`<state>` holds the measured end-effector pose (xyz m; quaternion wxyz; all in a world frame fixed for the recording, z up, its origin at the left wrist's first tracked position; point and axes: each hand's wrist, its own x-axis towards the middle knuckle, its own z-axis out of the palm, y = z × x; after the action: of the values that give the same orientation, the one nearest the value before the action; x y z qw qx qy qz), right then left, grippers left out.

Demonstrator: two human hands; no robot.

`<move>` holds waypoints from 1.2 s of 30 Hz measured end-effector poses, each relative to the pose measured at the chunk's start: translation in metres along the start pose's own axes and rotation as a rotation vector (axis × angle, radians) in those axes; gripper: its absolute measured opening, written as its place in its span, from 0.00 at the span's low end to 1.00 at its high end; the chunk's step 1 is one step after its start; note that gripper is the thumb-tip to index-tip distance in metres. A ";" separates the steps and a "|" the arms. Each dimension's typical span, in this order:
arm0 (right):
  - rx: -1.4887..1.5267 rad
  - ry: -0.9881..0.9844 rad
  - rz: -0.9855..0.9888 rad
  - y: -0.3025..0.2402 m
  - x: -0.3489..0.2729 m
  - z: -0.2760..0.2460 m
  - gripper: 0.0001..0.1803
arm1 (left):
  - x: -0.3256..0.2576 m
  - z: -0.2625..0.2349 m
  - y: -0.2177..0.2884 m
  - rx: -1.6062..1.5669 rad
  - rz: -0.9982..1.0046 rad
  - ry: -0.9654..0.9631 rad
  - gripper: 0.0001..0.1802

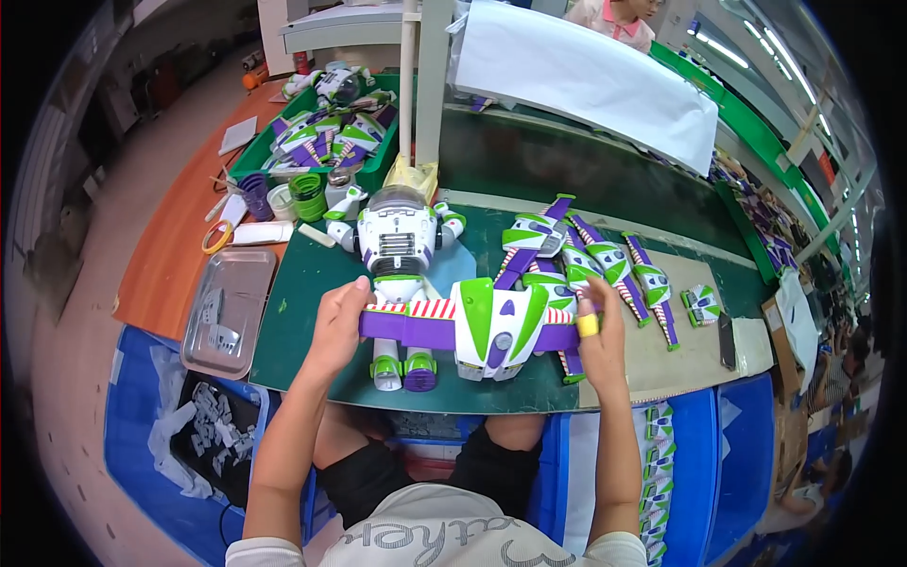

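- From afar, I see left hand [337, 326] and right hand [605, 345] clamped on opposite ends of the winged pack [501, 331], likely for balance.
- It partly hides the toy figure [392, 241], green table [307, 298] below.

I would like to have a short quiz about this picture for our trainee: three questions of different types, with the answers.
1. What do the left hand and the right hand hold between them?
A) a purple cup
B) a winged toy part
C) a tape roll

2. True or false: the metal tray lies to the right of the toy figure.

3. Fill in: the yellow band is worn on the ____ hand.

Key:
1. B
2. False: the metal tray lies left of the toy figure.
3. right
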<state>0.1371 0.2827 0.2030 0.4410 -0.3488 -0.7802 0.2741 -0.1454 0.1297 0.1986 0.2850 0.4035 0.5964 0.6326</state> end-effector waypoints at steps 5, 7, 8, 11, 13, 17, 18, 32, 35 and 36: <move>-0.033 -0.742 -0.216 -0.059 0.027 0.011 0.32 | 0.007 -0.014 -0.034 0.393 0.285 0.155 0.20; 0.236 -0.899 -0.170 -0.055 0.028 0.030 0.28 | 0.013 -0.045 -0.059 0.163 0.005 0.193 0.17; 0.366 -0.898 -0.101 -0.057 0.019 0.036 0.25 | 0.006 -0.027 -0.041 -0.130 -0.070 0.283 0.16; 0.482 -0.759 -0.001 -0.060 -0.020 0.042 0.22 | 0.008 0.016 -0.034 -0.665 0.194 -0.558 0.17; 0.721 -0.472 0.077 -0.048 -0.043 0.053 0.21 | -0.013 0.068 -0.016 -0.727 -0.032 -0.099 0.20; 0.848 -0.255 0.160 -0.054 -0.052 0.047 0.19 | -0.024 0.085 -0.021 -0.847 -0.077 -0.352 0.28; 0.882 -0.233 0.186 -0.053 -0.054 0.045 0.19 | -0.020 0.088 -0.024 -0.851 -0.103 -0.360 0.28; 0.958 0.191 0.180 -0.027 -0.042 0.034 0.22 | -0.064 0.107 -0.039 -0.185 -0.199 -0.650 0.19; 0.942 0.163 0.181 -0.026 -0.042 0.036 0.22 | -0.068 0.107 -0.034 -0.221 -0.223 -0.576 0.19; 0.928 0.154 0.181 -0.026 -0.041 0.035 0.24 | -0.067 0.106 -0.037 -0.242 -0.224 -0.577 0.20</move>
<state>0.1133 0.2298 0.1857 0.5812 -0.2008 -0.5070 0.6041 -0.0250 0.1337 0.1468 0.5557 0.4615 0.4523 0.5231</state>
